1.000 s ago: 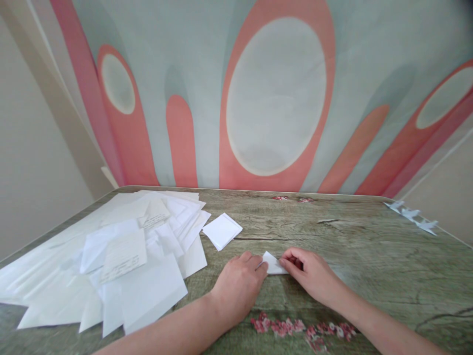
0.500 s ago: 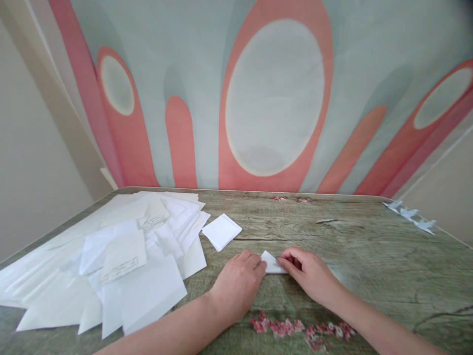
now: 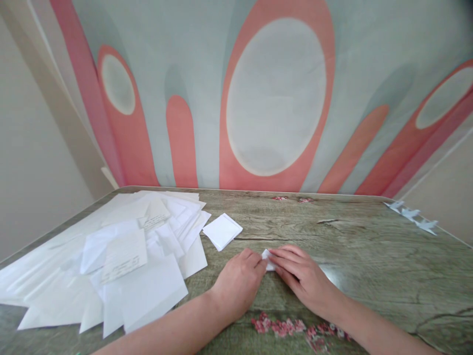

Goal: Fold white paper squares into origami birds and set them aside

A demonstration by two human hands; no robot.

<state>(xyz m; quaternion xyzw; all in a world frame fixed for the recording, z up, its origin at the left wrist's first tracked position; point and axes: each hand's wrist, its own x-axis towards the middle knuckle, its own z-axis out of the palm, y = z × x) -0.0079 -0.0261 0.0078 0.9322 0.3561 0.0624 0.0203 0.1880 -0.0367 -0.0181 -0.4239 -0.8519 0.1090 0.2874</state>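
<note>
A small folded piece of white paper (image 3: 271, 266) lies on the table between my hands, mostly covered by fingers. My left hand (image 3: 242, 278) is closed, its fingertips on the paper's left end. From the right, my right hand (image 3: 301, 276) presses its fingers together over the paper's right part. Beyond my left hand rests a small stack of white paper squares (image 3: 223, 230). At the far right edge stand several small folded paper figures (image 3: 410, 214) in a row.
A spread pile of white sheets (image 3: 155, 291) covers the table's left side, with some lined, written-on pieces (image 3: 127, 254) on top. The wood-patterned table (image 3: 354, 256) has printed pink flowers. Behind it hangs a patterned cloth backdrop (image 3: 207, 148).
My right hand has moved left over the paper, closer to my left hand, so less of the paper shows. My left hand stays nearly in place.
</note>
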